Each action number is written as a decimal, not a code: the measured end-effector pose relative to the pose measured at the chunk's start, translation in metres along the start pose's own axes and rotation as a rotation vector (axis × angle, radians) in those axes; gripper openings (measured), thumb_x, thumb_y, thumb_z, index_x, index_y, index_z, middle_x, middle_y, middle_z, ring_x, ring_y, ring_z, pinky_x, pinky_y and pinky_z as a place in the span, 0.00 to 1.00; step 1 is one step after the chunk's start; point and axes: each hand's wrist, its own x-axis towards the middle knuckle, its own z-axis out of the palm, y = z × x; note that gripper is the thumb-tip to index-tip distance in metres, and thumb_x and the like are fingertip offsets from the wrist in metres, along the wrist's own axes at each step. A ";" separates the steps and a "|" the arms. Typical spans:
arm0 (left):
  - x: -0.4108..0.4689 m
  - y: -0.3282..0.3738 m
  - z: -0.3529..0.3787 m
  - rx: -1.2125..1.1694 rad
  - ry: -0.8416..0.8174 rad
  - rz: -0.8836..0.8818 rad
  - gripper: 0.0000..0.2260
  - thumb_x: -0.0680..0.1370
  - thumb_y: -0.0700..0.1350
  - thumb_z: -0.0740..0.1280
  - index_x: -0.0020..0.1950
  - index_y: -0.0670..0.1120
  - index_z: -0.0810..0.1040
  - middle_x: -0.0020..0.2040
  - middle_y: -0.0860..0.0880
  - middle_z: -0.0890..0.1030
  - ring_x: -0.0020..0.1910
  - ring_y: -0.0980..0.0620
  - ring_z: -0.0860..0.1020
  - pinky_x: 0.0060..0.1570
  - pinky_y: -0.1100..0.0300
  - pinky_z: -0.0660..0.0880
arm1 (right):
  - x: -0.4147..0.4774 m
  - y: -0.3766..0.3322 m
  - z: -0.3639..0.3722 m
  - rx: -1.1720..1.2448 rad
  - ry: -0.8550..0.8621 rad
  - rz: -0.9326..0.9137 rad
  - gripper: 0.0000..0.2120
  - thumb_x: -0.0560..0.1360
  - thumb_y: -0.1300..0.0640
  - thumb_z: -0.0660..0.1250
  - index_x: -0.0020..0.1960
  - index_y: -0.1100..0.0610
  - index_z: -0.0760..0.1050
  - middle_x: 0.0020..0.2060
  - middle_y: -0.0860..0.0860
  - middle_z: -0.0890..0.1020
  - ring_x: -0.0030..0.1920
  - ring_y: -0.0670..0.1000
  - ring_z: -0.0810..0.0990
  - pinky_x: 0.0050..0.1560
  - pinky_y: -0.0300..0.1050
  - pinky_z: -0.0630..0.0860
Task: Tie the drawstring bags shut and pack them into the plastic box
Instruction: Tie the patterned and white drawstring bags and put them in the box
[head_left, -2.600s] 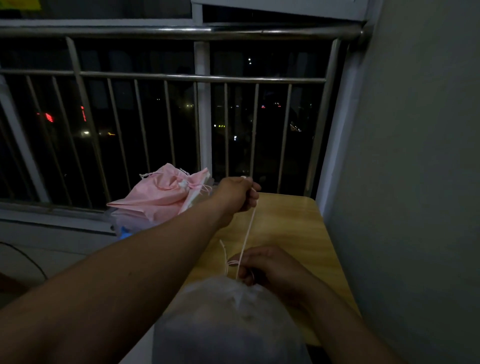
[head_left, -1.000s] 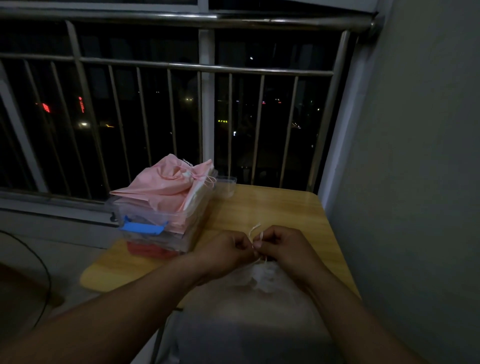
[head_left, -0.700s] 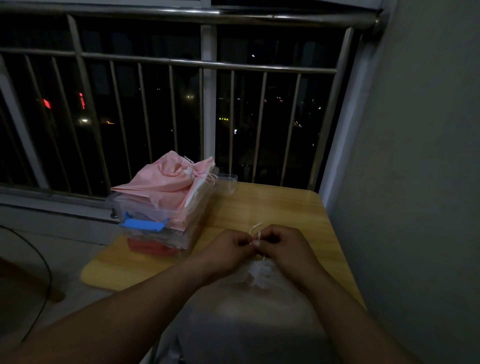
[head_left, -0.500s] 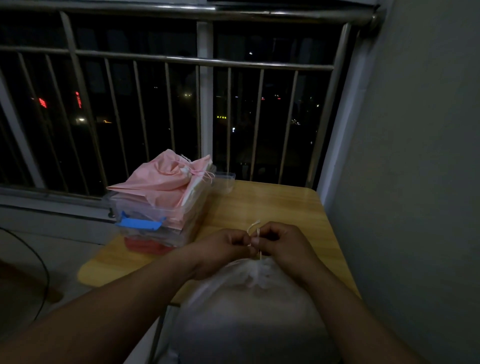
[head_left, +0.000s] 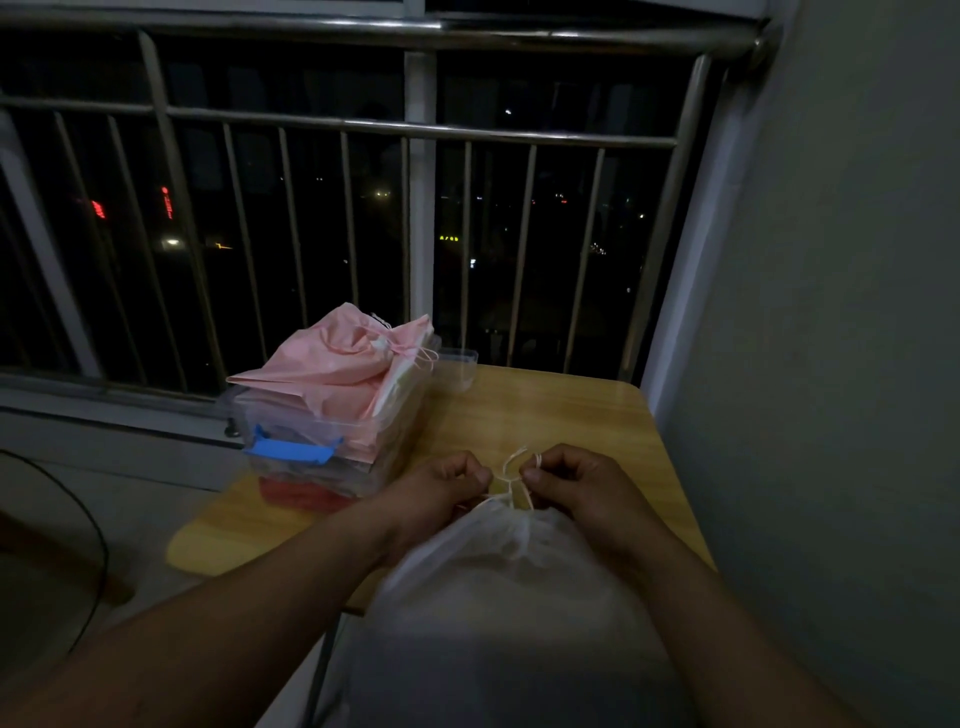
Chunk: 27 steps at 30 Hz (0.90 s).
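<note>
place: home balcony | cues: metal railing, night city lights, small wooden table

1. Both forearms are reaching in from the near edge, angling toward each other so the hands are almost meeting mid-scene.
2. The left hand is curling into a fist, fingertips pinching the drawstring.
3. The right hand is mirroring it just to the right, knuckles up, pinching the same cord.

White drawstring bag, pink bags, clear plastic box with blue latch, yellow wood-grain table
</note>
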 end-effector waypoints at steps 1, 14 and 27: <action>0.001 0.001 0.002 -0.011 0.028 -0.008 0.09 0.84 0.43 0.64 0.44 0.46 0.73 0.36 0.48 0.74 0.33 0.53 0.71 0.35 0.59 0.70 | 0.000 -0.001 0.000 -0.021 -0.006 -0.008 0.04 0.79 0.59 0.72 0.47 0.60 0.84 0.42 0.60 0.85 0.40 0.50 0.82 0.46 0.45 0.78; 0.017 -0.009 0.005 0.444 0.420 0.204 0.13 0.84 0.42 0.64 0.40 0.45 0.72 0.34 0.49 0.75 0.33 0.59 0.72 0.34 0.66 0.68 | -0.018 -0.017 -0.020 -0.038 -0.021 -0.045 0.12 0.79 0.56 0.72 0.37 0.52 0.81 0.39 0.54 0.84 0.39 0.50 0.81 0.43 0.47 0.77; 0.030 0.041 0.004 0.441 0.646 0.306 0.11 0.85 0.49 0.61 0.48 0.44 0.75 0.40 0.46 0.80 0.42 0.48 0.79 0.43 0.54 0.73 | -0.016 -0.003 -0.075 -0.321 -0.228 0.255 0.12 0.77 0.49 0.74 0.57 0.55 0.86 0.50 0.54 0.88 0.52 0.56 0.87 0.57 0.55 0.83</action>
